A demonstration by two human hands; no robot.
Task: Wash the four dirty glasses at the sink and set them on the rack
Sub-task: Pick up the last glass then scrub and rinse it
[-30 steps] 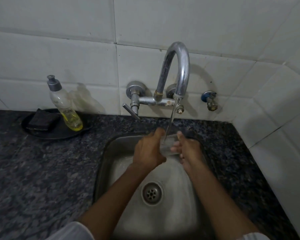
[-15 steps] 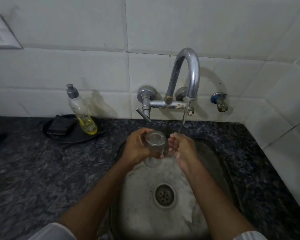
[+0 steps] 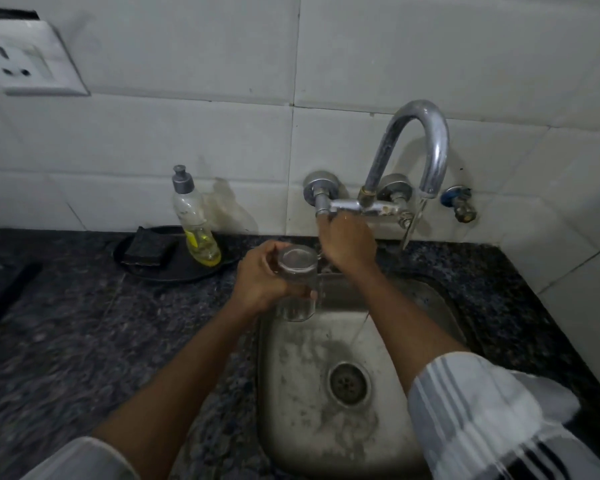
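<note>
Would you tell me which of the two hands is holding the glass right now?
The left hand grips the glass over the sink; the right hand reaches up to the tap handle instead.

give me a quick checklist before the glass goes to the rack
1. Glass held firmly: ok, left hand wraps it over the sink.
2. Glass drained: ok, it is held mouth down.
3. Tap turned off: not ok, water runs; right hand is at the tap lever.
4. Right hand free to help: not ok, busy at the tap.
5. Rack reachable: cannot tell, no rack in view.
6. Glass clean: cannot tell, too dim.
</note>
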